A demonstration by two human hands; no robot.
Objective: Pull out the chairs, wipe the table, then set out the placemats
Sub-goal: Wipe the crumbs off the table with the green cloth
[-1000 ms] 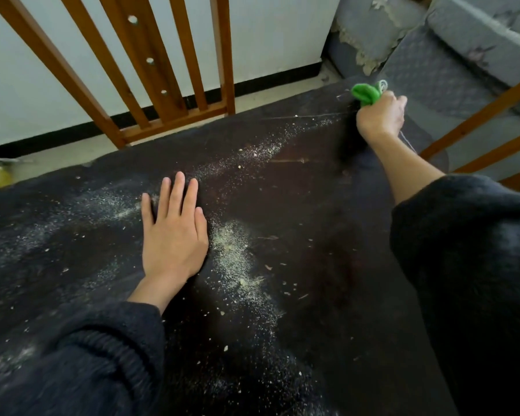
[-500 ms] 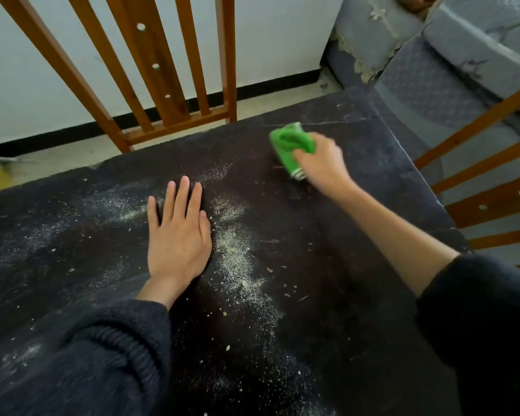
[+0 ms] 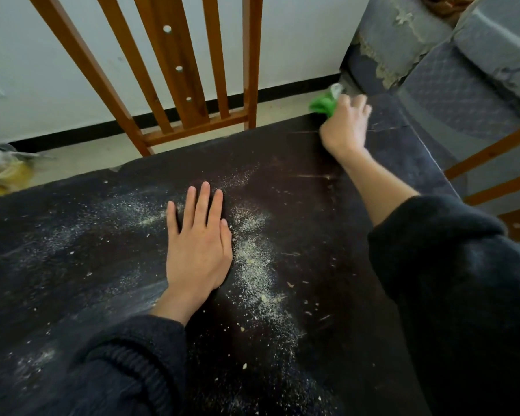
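A dark table (image 3: 297, 163) fills the lower view, dusted with pale powder and crumbs (image 3: 252, 259) through its middle and left. My left hand (image 3: 197, 241) lies flat on the tabletop, palm down, fingers together, right beside the thickest crumb streak. My right hand (image 3: 344, 124) reaches to the table's far right corner, gripping a bunched green cloth (image 3: 323, 104) that sticks out past the far edge. The cloth and hand are motion-blurred. No placemats are in view.
A wooden slat-back chair (image 3: 174, 70) stands at the table's far edge against a white wall. Another wooden chair (image 3: 499, 178) is at the right side. A worn grey sofa (image 3: 463, 61) sits behind it. A yellowish plastic bag (image 3: 3, 172) lies on the floor far left.
My right hand swept the green cloth inward from the far right corner to mid-table, then back out to the far edge. My left hand stayed flat in place.
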